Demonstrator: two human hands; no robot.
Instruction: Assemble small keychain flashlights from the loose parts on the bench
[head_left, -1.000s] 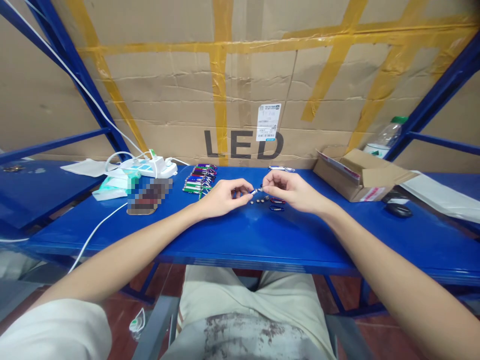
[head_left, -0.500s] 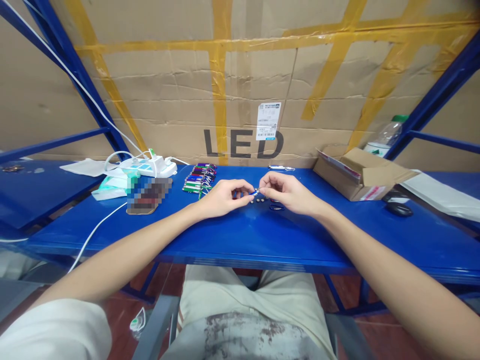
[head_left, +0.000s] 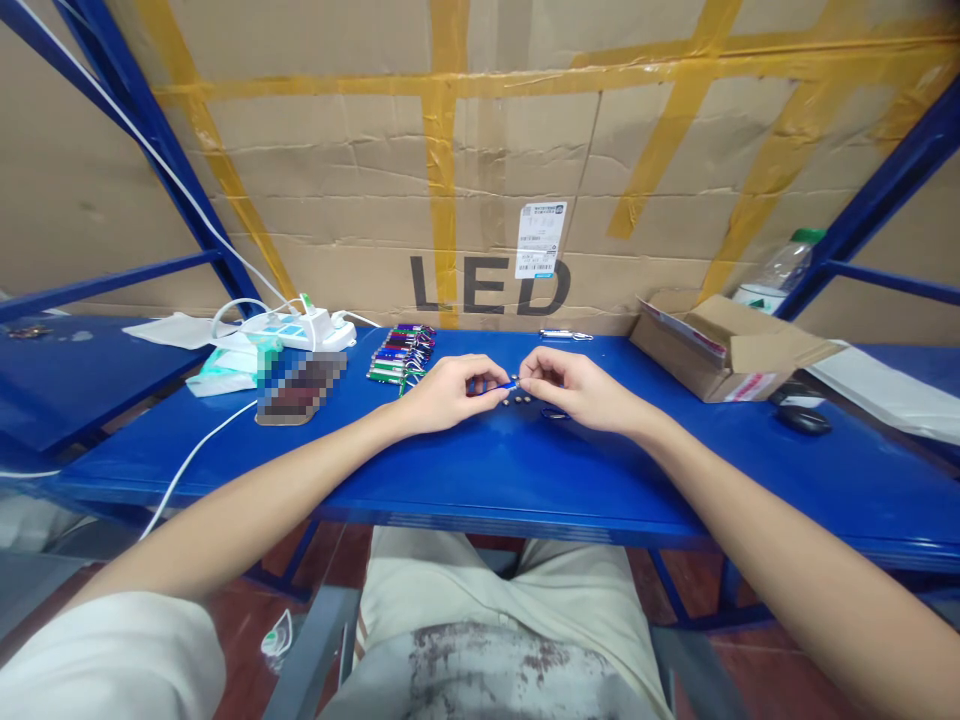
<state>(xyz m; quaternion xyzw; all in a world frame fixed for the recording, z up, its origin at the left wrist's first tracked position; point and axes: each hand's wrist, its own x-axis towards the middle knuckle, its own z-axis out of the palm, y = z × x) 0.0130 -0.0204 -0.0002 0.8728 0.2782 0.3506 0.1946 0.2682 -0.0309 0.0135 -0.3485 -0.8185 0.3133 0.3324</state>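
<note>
Right hand [head_left: 583, 388] closer, tight on tube [head_left: 506, 387]

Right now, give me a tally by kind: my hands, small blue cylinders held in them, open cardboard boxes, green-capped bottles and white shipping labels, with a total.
Hands: 2, left hand and right hand
Held small blue cylinder: 1
Open cardboard box: 1
Green-capped bottle: 1
White shipping label: 1
Total: 6
</note>
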